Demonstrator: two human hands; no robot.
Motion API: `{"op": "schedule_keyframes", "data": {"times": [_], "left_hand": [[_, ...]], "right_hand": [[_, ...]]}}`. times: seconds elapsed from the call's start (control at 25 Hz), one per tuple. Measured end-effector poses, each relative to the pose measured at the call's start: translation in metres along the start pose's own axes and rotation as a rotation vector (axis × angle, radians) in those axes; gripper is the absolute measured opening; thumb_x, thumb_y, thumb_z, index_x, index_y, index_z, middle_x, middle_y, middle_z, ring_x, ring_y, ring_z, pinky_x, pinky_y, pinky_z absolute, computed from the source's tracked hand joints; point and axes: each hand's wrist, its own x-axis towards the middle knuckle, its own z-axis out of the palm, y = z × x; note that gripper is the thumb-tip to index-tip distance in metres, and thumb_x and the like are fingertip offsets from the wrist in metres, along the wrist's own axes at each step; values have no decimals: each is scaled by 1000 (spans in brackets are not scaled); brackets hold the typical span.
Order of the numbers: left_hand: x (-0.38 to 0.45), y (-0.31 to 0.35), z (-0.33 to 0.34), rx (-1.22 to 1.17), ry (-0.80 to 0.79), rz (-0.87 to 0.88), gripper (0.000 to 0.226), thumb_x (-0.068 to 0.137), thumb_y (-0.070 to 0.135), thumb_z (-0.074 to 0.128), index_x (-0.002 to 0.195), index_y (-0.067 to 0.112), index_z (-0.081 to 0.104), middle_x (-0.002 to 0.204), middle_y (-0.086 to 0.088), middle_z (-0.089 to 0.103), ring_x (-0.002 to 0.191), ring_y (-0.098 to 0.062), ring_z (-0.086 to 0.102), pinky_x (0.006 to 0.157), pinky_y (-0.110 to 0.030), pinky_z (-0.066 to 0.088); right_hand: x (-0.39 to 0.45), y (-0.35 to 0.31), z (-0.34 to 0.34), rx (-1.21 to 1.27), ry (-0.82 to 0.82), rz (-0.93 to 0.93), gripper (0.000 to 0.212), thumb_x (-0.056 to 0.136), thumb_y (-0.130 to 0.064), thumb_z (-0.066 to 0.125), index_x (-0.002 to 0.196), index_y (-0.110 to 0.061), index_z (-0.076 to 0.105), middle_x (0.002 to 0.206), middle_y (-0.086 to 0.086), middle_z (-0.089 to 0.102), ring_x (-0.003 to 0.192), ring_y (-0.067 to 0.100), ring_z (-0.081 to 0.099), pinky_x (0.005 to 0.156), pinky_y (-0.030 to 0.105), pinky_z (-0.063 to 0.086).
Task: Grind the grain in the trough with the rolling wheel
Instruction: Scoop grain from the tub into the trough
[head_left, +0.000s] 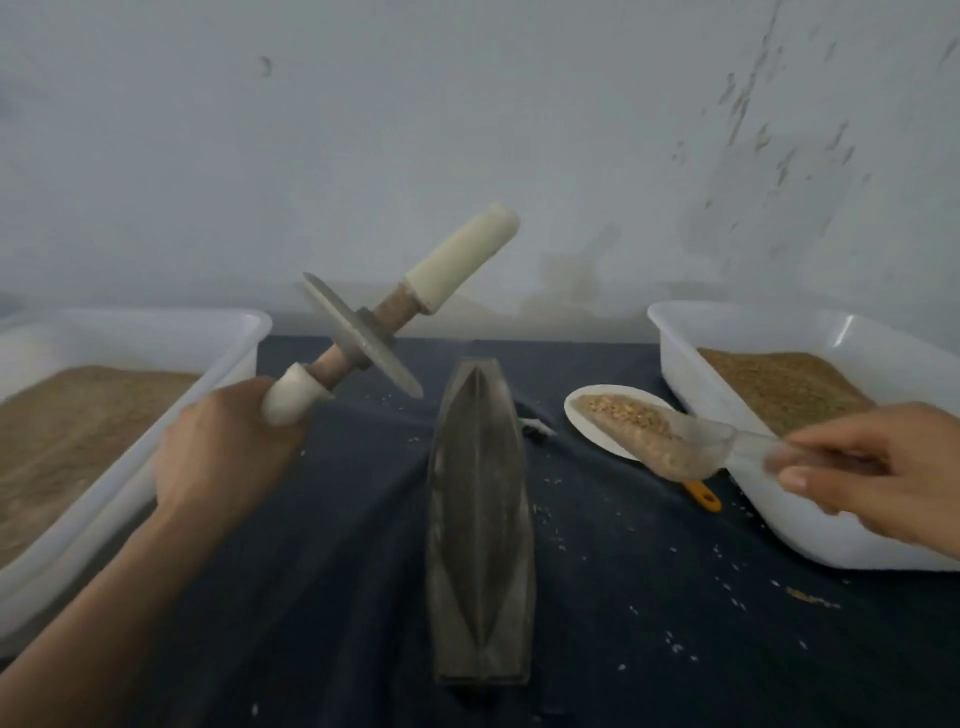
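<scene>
A long grey boat-shaped trough (480, 525) lies lengthwise on the dark cloth in the middle, and I see no grain inside it. My left hand (228, 452) grips one white-wrapped handle of the rolling wheel (363, 340), a grey disc on a wooden axle, held tilted in the air to the left of the trough. My right hand (872, 467) holds a clear plastic scoop (670, 441) filled with brown grain, raised to the right of the trough.
A white tub (228, 332) with ground brown meal stands at the left. A second white tub (675, 338) with whole grain stands at the right. A small white dish (582, 421) and an orange handle (704, 496) lie under the scoop. Loose grains dot the dark cloth (649, 597).
</scene>
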Motion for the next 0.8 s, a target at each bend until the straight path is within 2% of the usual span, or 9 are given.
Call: {"op": "schedule_keyframes", "data": {"times": [0.12, 0.2, 0.28, 0.44, 0.64, 0.72, 0.8], "left_hand": [[-11, -6, -1, -23, 1, 12, 17, 80, 33, 64, 67, 26, 54, 54, 3, 55, 56, -22, 52, 53, -34, 42], [-18, -8, 0, -13, -4, 40, 17, 80, 34, 65, 68, 28, 54, 54, 3, 55, 55, -21, 52, 52, -33, 41], [-22, -7, 2, -2, 7, 71, 16, 80, 36, 66, 70, 29, 56, 54, 5, 54, 53, -19, 51, 51, -32, 41], [-27, -2, 6, -42, 6, 99, 16, 82, 37, 66, 73, 28, 57, 56, 6, 55, 55, -21, 54, 54, -36, 48], [-26, 2, 10, -41, -4, 128, 18, 82, 37, 67, 73, 28, 54, 58, 6, 55, 58, -25, 56, 58, -39, 50], [-26, 2, 12, -40, -3, 139, 20, 83, 38, 67, 72, 29, 54, 57, 7, 54, 57, -23, 55, 57, -38, 49], [-26, 2, 13, -30, -7, 150, 20, 82, 40, 66, 72, 29, 53, 58, 8, 54, 58, -23, 55, 58, -39, 50]], "right_hand": [[13, -39, 23, -70, -104, -72, 19, 75, -59, 57, 85, -47, 68, 64, -8, 65, 51, 5, 58, 52, 28, 47], [20, -53, 33, -128, -152, -84, 22, 78, -56, 56, 84, -39, 69, 67, -9, 66, 57, 5, 59, 59, 30, 49], [26, -66, 36, -233, -147, -112, 23, 81, -55, 56, 82, -35, 68, 62, -9, 61, 53, 6, 56, 53, 26, 43], [35, -98, 29, -486, -109, -208, 17, 84, -48, 56, 78, -33, 63, 54, -6, 55, 49, 6, 52, 50, 30, 46], [35, -144, 25, -895, -44, -351, 21, 87, -35, 49, 73, -20, 47, 64, -3, 51, 52, 14, 46, 44, 27, 19], [31, -160, 25, -991, -39, -401, 16, 84, -18, 50, 71, -20, 42, 63, -3, 44, 47, 15, 35, 43, 28, 17], [22, -177, 26, -1143, -69, -463, 27, 67, 6, 26, 66, -18, 38, 59, -2, 33, 43, 16, 21, 42, 27, 11]]}}
